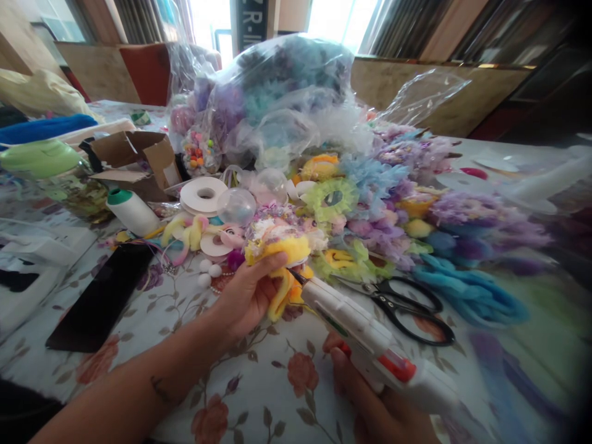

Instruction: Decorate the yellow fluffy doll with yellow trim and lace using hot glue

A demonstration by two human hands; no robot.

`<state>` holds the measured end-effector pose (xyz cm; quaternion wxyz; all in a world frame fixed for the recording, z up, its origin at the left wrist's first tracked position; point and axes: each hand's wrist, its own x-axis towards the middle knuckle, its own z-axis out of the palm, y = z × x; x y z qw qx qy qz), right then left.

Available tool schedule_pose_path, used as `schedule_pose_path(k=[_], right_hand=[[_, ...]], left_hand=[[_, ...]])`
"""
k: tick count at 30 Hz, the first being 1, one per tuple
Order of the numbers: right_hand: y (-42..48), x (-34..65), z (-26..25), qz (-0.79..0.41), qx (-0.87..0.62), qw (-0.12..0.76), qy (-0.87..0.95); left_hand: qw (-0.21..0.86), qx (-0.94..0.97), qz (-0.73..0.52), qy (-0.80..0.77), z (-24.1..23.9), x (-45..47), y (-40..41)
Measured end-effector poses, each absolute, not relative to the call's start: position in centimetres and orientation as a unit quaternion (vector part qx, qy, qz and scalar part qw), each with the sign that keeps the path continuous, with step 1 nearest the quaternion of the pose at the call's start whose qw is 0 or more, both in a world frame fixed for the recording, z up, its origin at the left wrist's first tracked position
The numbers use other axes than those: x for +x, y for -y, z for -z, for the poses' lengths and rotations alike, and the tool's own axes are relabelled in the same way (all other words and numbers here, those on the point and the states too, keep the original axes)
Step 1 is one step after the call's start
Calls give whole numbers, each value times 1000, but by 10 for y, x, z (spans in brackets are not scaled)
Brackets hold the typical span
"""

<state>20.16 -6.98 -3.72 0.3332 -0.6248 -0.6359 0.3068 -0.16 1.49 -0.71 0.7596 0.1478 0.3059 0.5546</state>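
Observation:
My left hand (245, 296) is closed around a yellow fluffy craft piece (277, 250) with a pastel top, held just above the floral tablecloth (259, 394). My right hand (370, 401) grips a white glue gun (370, 336) with an orange trigger. The gun's nozzle points up-left and meets the underside of the yellow piece. Black scissors (411, 308) lie on the cloth just right of the gun.
A heap of fluffy purple, blue and green pieces (407, 203) fills the right. Clear bags of more fluff (277, 92) stand behind. A white thread cone (132, 209), tape roll (203, 194), cardboard box (139, 157) and black phone (104, 296) lie left.

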Motion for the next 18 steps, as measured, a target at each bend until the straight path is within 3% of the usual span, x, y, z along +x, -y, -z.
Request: schedule_pose_path(k=[18], right_hand=[[72,211,47,-267,-612,323,670]], left_hand=[[757,142,-555,-315,6,-1,-15]])
